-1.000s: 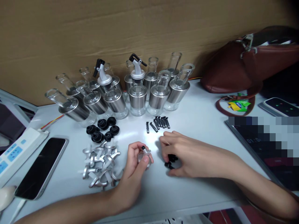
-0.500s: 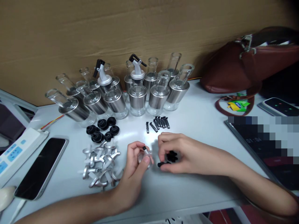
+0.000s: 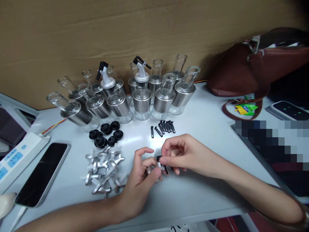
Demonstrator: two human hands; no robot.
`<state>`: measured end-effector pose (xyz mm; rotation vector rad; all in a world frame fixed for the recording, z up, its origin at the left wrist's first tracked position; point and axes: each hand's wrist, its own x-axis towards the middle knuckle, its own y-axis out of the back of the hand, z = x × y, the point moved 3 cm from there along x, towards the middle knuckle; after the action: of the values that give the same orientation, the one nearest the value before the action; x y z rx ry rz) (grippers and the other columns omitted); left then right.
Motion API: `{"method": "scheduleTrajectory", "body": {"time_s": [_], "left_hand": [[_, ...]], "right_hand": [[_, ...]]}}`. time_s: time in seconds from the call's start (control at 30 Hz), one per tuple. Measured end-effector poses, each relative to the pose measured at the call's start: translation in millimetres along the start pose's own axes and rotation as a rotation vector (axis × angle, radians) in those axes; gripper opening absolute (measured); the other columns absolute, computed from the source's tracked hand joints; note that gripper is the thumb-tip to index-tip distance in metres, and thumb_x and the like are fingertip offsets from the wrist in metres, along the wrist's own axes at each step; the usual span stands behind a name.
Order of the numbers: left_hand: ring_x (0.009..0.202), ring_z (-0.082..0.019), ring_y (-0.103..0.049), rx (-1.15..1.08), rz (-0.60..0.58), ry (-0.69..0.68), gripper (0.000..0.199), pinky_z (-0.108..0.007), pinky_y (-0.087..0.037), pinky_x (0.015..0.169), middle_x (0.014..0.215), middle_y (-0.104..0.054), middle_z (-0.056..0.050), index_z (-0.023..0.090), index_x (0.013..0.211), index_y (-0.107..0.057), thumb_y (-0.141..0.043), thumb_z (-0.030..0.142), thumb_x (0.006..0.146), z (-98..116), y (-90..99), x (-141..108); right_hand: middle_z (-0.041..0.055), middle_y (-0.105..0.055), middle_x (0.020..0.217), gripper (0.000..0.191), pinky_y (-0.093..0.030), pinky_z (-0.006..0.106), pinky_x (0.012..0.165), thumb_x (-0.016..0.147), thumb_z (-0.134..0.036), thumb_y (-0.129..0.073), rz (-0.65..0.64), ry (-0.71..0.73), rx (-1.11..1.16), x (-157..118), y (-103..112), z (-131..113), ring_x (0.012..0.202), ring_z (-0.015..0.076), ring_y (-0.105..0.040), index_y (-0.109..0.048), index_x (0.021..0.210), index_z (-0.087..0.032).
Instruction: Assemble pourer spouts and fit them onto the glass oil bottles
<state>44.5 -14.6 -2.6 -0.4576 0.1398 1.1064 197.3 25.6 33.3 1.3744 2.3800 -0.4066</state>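
Between thumb and fingers, my left hand [image 3: 142, 175] holds a silver spout piece [image 3: 159, 166] above the table. My right hand [image 3: 180, 156] pinches a small black part [image 3: 159, 158] against the top of that spout. Black pieces also show under the right hand's lower fingers, mostly hidden. Several silver spouts [image 3: 106, 170] lie in a heap left of my left hand. Black stoppers [image 3: 106, 129] sit behind the heap. Small black levers [image 3: 166, 126] lie in a row beyond my hands.
Glass bottles with metal sleeves [image 3: 142, 101] stand along the cardboard wall, two with spouts fitted. A phone [image 3: 42, 174] and power strip [image 3: 16, 159] are at left. At right are a brown bag [image 3: 231, 71], a candy wrapper [image 3: 246, 109] and a dark screen [image 3: 270, 154].
My right hand has moved left and brought a black part onto the spout in my left hand. My left hand has shifted slightly right, its index finger now raised.
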Motion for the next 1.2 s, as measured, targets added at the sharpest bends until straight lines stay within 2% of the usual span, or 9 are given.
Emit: {"method": "scheduleTrajectory", "body": {"time_s": [0.17, 0.37, 0.63, 0.73, 0.87, 1.03, 1.2], "left_hand": [[0.076, -0.013, -0.052, -0.011, 0.002, -0.021, 0.037, -0.029, -0.037, 0.076, 0.076, -0.056, 0.005, 0.027, 0.106, -0.030, -0.058, 0.042, 0.088, 1.0, -1.3, -0.2], [0.076, -0.013, -0.054, -0.036, 0.004, -0.016, 0.036, -0.029, -0.038, 0.076, 0.078, -0.056, 0.005, 0.027, 0.106, -0.034, -0.059, 0.044, 0.087, 1.8, -0.4, -0.6], [0.075, -0.015, -0.053, 0.016, -0.006, -0.016, 0.031, -0.029, -0.041, 0.075, 0.080, -0.059, 0.000, 0.022, 0.104, -0.050, -0.061, 0.045, 0.085, 2.4, -0.5, 1.3], [0.074, -0.014, -0.054, 0.000, 0.007, -0.023, 0.030, -0.030, -0.042, 0.076, 0.082, -0.060, 0.000, 0.022, 0.103, -0.052, -0.061, 0.044, 0.085, 2.8, -0.1, 0.5], [0.074, -0.014, -0.054, -0.002, 0.025, -0.027, 0.032, -0.029, -0.042, 0.075, 0.081, -0.058, 0.000, 0.022, 0.105, -0.053, -0.062, 0.045, 0.084, 4.4, -0.5, 1.3], [0.075, -0.014, -0.053, 0.041, 0.013, -0.050, 0.031, -0.028, -0.041, 0.074, 0.082, -0.058, 0.000, 0.020, 0.105, -0.054, -0.058, 0.045, 0.087, 6.0, -0.2, 3.8], [0.074, -0.012, -0.052, 0.001, 0.010, -0.048, 0.034, -0.026, -0.039, 0.073, 0.077, -0.050, 0.005, 0.026, 0.111, -0.043, -0.058, 0.046, 0.088, 1.7, 2.0, 3.2]], "right_hand": [[-0.0022, -0.061, 0.054, 0.034, -0.038, 0.018, 0.042, 0.067, -0.043, -0.079, -0.063, -0.006, 0.022, -0.1, -1.3, 3.4, 0.043, 0.0054, -0.047, -0.059, 0.064, -0.015], [-0.0043, -0.057, 0.051, 0.035, -0.036, 0.018, 0.042, 0.066, -0.042, -0.080, -0.032, -0.006, 0.000, 0.4, 0.9, 4.6, 0.042, 0.0052, -0.046, -0.058, 0.063, -0.015], [-0.0057, -0.053, 0.051, 0.035, -0.032, 0.016, 0.040, 0.067, -0.042, -0.079, -0.044, -0.010, 0.001, 4.2, -0.3, 8.3, 0.040, 0.0035, -0.043, -0.058, 0.062, -0.014], [-0.0044, -0.055, 0.053, 0.034, -0.035, 0.016, 0.042, 0.070, -0.042, -0.077, -0.068, -0.002, 0.005, 5.1, -0.3, 9.0, 0.043, 0.0046, -0.045, -0.058, 0.064, -0.014], [-0.0033, -0.057, 0.054, 0.032, -0.038, 0.017, 0.045, 0.072, -0.041, -0.075, -0.082, -0.005, -0.011, 4.2, 0.9, 9.1, 0.046, 0.0058, -0.047, -0.058, 0.066, -0.015], [-0.0035, -0.055, 0.055, 0.037, -0.036, 0.018, 0.044, 0.069, -0.045, -0.076, -0.085, -0.016, -0.033, 3.0, 0.2, 9.0, 0.045, 0.0056, -0.045, -0.057, 0.064, -0.014], [-0.0014, -0.058, 0.058, 0.037, -0.036, 0.020, 0.049, 0.077, -0.049, -0.069, -0.084, 0.040, -0.089, 1.3, -0.3, 4.7, 0.050, 0.0070, -0.045, -0.057, 0.068, -0.015]]}}
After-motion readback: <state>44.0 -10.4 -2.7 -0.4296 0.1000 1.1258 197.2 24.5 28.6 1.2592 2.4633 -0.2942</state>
